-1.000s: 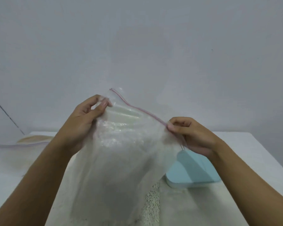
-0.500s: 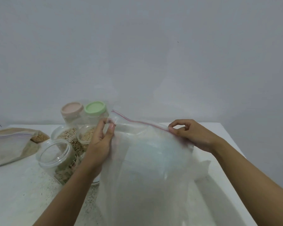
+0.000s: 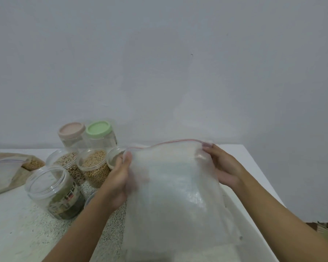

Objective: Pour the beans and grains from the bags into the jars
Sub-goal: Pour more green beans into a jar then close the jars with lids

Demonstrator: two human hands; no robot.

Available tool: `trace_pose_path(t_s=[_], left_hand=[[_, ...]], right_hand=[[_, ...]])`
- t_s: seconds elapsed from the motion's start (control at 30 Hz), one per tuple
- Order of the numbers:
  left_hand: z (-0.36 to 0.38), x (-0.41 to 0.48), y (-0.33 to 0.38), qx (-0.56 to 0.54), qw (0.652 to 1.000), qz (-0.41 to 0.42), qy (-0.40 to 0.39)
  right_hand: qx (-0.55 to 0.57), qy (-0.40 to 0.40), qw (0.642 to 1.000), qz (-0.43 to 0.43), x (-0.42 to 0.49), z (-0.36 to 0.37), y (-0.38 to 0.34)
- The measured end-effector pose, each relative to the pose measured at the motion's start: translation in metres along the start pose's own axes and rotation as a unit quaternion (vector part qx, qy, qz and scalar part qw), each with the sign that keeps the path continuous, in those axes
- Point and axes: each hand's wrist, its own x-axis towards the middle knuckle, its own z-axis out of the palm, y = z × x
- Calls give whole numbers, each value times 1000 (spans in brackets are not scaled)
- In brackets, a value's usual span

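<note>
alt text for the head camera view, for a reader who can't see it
A person's left hand and right hand hold a clear zip-top bag by its top corners over a white table. Left of it are open jars of beans, two lidded jars and another bag.

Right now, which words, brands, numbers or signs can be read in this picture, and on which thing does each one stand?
No text can be read.
The label on the open clear jar at front left: dark, with red and white print, too blurred to read.
The clear zip bag: no print visible.
The pink lid and the green lid: plain, no print visible.
</note>
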Motion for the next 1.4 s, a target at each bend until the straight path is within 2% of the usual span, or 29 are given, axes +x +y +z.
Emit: trace_pose_path(t_s=[0.07, 0.13, 0.2, 0.27, 0.37, 0.47, 0.53, 0.6, 0.63, 0.73, 0.77, 0.8, 0.9, 0.97, 1.03, 1.13, 1.27, 1.4], left_hand=[[-4, -3, -1, 89, 995, -18, -41], [-10, -3, -3, 165, 984, -7, -66], [-16, 1, -4, 241, 968, 41, -51], [-22, 5, -7, 308, 947, 89, -28], [-29, 9, -18, 356, 926, 112, -55], [-33, 11, -31, 306, 944, 107, -61], [-36, 11, -37, 278, 954, 91, -68], [-36, 9, -43, 268, 956, 69, -94], [-35, 9, -45, 253, 962, 52, -92], [-32, 13, -49, 147, 988, -49, -21], [-33, 16, -52, 112, 991, -77, -3], [-34, 19, -54, 101, 991, -91, 3], [-38, 27, -64, 178, 979, -95, -15], [-35, 30, -66, 188, 978, -90, -17], [-29, 35, -64, 152, 984, -90, -10], [-30, 43, -64, 77, 986, -146, 28], [-36, 41, -68, 91, 979, -183, -10], [-35, 36, -65, 118, 974, -158, -111]], right_hand=[[-110, 51, 993, -12, 8, 1, 6], [-274, 133, 951, -49, 13, 1, 13], [-363, 196, 908, -77, 18, -6, 20], [-385, 217, 893, -83, 20, -11, 26], [-353, 223, 906, -72, 21, -16, 34], [-246, 166, 955, -29, 16, -15, 31], [-214, 117, 970, -15, 12, -22, 32], [-259, 137, 956, -13, 12, -28, 39], [-314, 170, 934, -15, 12, -30, 45], [-485, 262, 833, -43, 12, -38, 62], [-498, 270, 822, -58, 11, -40, 67], [-498, 274, 820, -72, 10, -42, 72], [-478, 278, 824, -120, 6, -48, 81], [-462, 274, 833, -133, 4, -49, 83], [-454, 271, 839, -132, 4, -49, 84], [-441, 273, 846, -121, 7, -47, 81], [-432, 274, 852, -112, 10, -44, 80], [-428, 274, 854, -108, 10, -45, 82]])
